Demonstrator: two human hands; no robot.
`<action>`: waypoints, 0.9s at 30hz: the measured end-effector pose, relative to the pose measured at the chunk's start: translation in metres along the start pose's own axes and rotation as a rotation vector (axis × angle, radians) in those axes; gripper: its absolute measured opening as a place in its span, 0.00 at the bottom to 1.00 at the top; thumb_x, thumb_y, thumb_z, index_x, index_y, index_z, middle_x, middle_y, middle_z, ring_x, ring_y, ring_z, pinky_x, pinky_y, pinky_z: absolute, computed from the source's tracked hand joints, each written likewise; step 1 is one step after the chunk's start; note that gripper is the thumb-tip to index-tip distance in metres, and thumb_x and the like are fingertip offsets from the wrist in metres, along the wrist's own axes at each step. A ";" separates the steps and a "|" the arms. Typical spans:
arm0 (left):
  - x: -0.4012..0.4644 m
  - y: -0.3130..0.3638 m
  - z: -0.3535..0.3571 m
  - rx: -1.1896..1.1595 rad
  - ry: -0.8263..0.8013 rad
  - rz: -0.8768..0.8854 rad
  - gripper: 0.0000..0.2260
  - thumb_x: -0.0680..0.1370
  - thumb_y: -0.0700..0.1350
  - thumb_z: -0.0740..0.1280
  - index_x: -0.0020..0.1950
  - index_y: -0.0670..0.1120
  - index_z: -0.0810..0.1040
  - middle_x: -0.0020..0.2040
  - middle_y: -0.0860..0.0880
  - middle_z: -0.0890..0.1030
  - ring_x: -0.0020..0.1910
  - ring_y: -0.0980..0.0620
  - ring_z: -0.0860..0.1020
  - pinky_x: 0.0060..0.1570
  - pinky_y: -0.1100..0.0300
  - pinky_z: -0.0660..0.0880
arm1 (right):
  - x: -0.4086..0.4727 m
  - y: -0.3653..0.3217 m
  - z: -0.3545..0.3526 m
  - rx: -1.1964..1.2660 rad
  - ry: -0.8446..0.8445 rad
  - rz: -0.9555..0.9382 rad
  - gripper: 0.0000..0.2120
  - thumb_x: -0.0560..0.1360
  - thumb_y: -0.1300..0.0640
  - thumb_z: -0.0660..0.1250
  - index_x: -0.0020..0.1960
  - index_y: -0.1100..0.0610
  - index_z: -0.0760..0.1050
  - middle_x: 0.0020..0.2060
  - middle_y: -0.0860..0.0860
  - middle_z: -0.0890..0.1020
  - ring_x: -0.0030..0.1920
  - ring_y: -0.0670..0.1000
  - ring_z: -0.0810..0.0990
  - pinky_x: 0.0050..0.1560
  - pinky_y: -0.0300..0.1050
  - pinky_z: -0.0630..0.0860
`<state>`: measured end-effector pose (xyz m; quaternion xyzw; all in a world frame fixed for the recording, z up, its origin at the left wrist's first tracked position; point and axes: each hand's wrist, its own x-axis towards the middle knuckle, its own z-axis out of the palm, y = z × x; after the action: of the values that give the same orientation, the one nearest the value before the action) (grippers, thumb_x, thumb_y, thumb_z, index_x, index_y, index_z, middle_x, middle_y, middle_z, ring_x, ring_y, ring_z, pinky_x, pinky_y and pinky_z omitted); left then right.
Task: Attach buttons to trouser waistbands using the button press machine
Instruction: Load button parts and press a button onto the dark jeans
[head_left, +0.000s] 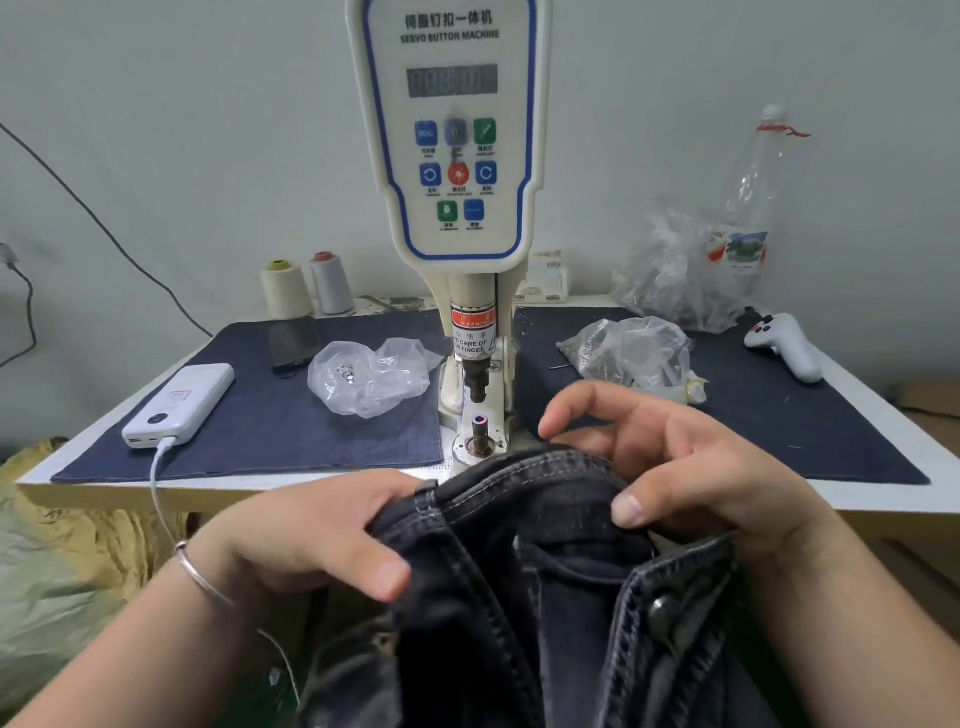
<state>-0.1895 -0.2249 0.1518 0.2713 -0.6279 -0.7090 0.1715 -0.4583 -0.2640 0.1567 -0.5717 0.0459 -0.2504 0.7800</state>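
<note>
At the table's near edge, both hands hold dark jeans (524, 571) bunched up just below the press. Her left hand (311, 535) grips the waistband from the left, thumb curled over the stitched edge, a thin bangle (200, 574) on the wrist. Her right hand (675, 467) pinches the fabric from the right, thumb pressing down on the fold while the other fingers arch above it, bent and spread. A metal button (662, 613) already sits on the jeans lower down, near the right wrist. Just beyond the fabric stands the lower die (480, 428), a short post with a pinkish top, and straight above it, apart from it, hangs the black punch (477, 379) of the button machine (451, 145), whose white and blue panel rises against the wall. Blue mats (270, 415) cover the white table (883, 499) on both sides. To the left lie a clear bag (374, 376) with small metal parts, a phone (293, 343), and a white power bank (179, 405) with a cable plugged in. Two thread cones (306, 288) stand at the back. To the right are more plastic bags (631, 353), a plastic bottle (748, 208), and a white handheld controller (784, 345).
</note>
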 end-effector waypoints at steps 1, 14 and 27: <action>0.004 0.001 0.004 0.027 0.022 -0.015 0.40 0.67 0.55 0.81 0.68 0.31 0.72 0.65 0.28 0.75 0.62 0.32 0.75 0.63 0.42 0.73 | 0.002 0.000 0.001 -0.018 0.028 0.000 0.24 0.67 0.76 0.62 0.60 0.61 0.72 0.53 0.66 0.78 0.48 0.59 0.80 0.51 0.51 0.78; 0.022 0.013 0.019 0.108 0.334 -0.063 0.18 0.65 0.41 0.76 0.53 0.39 0.84 0.47 0.39 0.84 0.44 0.44 0.82 0.50 0.53 0.79 | -0.002 -0.009 0.007 -0.683 0.157 0.147 0.05 0.64 0.62 0.72 0.40 0.59 0.78 0.43 0.66 0.73 0.46 0.64 0.73 0.50 0.52 0.66; 0.017 0.008 0.015 0.052 0.552 -0.061 0.17 0.62 0.47 0.75 0.46 0.39 0.85 0.42 0.40 0.85 0.38 0.46 0.82 0.40 0.58 0.79 | -0.001 0.003 0.026 -1.092 0.323 0.089 0.10 0.65 0.59 0.79 0.34 0.56 0.78 0.49 0.49 0.76 0.52 0.51 0.77 0.58 0.46 0.71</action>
<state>-0.2128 -0.2238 0.1580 0.4774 -0.5667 -0.5969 0.3077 -0.4485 -0.2400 0.1623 -0.8437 0.3116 -0.2414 0.3643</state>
